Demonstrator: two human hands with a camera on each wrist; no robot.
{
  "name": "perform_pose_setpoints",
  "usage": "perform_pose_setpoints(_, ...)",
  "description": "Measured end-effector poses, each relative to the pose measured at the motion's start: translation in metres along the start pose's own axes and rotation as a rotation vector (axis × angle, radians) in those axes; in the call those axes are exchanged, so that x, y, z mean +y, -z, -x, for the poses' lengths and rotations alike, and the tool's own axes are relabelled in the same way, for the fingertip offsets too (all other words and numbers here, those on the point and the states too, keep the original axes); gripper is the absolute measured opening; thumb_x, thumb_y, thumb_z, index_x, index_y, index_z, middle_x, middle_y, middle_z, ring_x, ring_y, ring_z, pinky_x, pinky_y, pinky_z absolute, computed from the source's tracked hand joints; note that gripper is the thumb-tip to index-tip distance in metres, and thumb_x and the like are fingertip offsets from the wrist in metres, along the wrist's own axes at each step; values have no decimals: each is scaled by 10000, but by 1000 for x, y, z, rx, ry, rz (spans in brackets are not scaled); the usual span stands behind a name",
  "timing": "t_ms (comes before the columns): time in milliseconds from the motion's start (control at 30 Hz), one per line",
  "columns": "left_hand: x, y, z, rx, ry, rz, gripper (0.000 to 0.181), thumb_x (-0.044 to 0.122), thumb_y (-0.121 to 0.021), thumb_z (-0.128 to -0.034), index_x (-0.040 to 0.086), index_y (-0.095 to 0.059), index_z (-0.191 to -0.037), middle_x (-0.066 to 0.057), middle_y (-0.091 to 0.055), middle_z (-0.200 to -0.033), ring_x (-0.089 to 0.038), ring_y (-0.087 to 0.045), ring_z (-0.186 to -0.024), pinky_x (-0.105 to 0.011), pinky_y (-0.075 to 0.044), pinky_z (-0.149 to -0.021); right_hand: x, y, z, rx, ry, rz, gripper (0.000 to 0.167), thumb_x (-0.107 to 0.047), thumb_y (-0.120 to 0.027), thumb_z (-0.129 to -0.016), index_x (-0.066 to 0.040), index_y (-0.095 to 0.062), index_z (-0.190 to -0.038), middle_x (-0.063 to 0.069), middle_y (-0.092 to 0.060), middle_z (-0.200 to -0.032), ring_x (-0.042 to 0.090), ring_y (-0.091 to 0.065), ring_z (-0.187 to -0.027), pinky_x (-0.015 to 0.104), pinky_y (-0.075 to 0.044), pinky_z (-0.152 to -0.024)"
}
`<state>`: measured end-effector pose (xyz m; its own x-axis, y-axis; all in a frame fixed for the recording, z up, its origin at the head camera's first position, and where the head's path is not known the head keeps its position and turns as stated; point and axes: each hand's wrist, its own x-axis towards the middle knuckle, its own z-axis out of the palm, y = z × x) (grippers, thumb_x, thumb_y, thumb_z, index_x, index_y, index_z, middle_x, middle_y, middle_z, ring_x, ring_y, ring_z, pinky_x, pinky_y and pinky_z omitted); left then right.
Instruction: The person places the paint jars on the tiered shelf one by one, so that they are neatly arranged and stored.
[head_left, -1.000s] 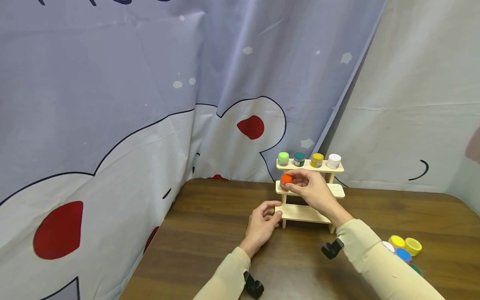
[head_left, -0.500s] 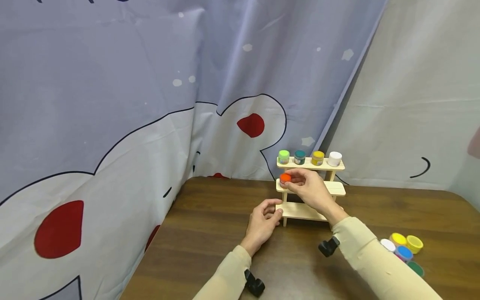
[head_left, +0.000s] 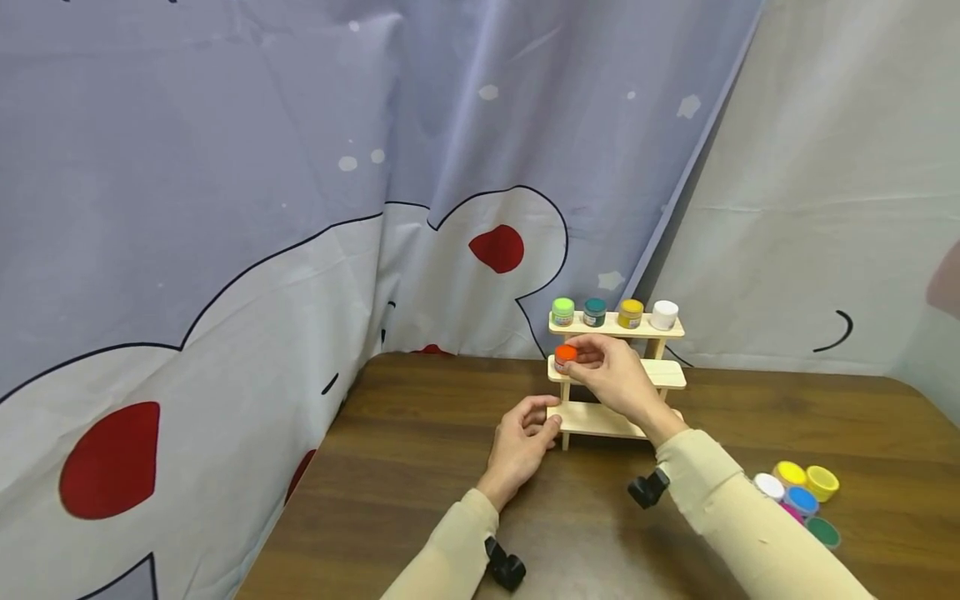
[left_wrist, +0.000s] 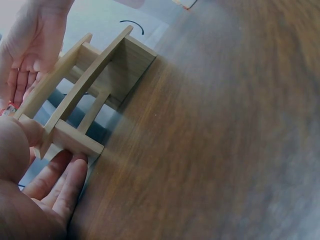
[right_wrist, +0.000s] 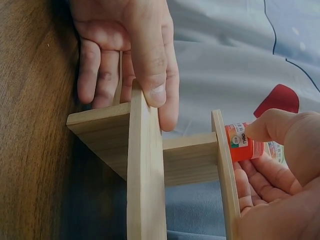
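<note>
A three-tier wooden display stand (head_left: 600, 420) is upright on the table. My left hand (head_left: 519, 442) pinches the left end of its lowest shelf, thumb above and fingers beneath, as the right wrist view shows. At the left end of the middle shelf, my right hand (head_left: 618, 379) holds a small orange-red paint jar (head_left: 566, 357) between thumb and fingers. In the right wrist view the jar's base (right_wrist: 235, 142) meets the shelf board. Along the top shelf stand a light green jar (head_left: 563, 312), a teal jar (head_left: 595, 313), a dark yellow jar (head_left: 630, 314) and a white jar (head_left: 664, 316).
Several more jars cluster on the table to the right, among them a yellow jar (head_left: 822, 483), a blue jar (head_left: 802, 501) and a green jar (head_left: 822, 532). A patterned curtain (head_left: 465, 292) hangs behind the wooden table (head_left: 420, 417).
The orange-red jar has shifted slightly left along the middle shelf with my right hand. My left hand keeps its place on the stand. The head view has moved a little.
</note>
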<state>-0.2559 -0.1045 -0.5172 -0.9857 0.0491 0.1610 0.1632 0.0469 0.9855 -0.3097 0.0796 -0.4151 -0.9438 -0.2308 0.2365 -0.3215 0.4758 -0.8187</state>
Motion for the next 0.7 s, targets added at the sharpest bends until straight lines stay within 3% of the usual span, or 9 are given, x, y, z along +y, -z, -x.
perform_pose_setpoints(167, 0, 0, -1, -5, -2, 3, 277, 153, -773, -1070, 140, -766, -1347, -130, -804, -1165, -326, -797, -995, -347, -686, -814, 0, 0, 0, 0, -8, 0, 422, -237, -846, -1024, -33, -720, -1371, 168, -781, -1252, 307, -762, -1134, 418, -652, -976)
perform_pose_setpoints(433, 0, -1, -2, -12, -1, -7, 282, 155, -770, -1074, 129, -763, -1355, -108, -807, -1152, -278, -795, -976, -278, -667, -790, 0, 4, 1, -14, -8, 2, 415, -229, -857, -1016, -55, -728, -1370, 153, -780, -1251, 303, -757, -1145, 327, -641, -945)
perform_pose_setpoints(700, -1, 0, -1, -4, -6, 1, 280, 137, -769, -1071, 116, -760, -1350, -133, -808, -1160, -298, -794, -977, -310, -675, -798, 1, 4, 0, -44, 1, -37, 446, -198, -840, -1026, -20, -705, -1412, 191, -769, -1291, 323, -754, -1162, 337, -648, -960)
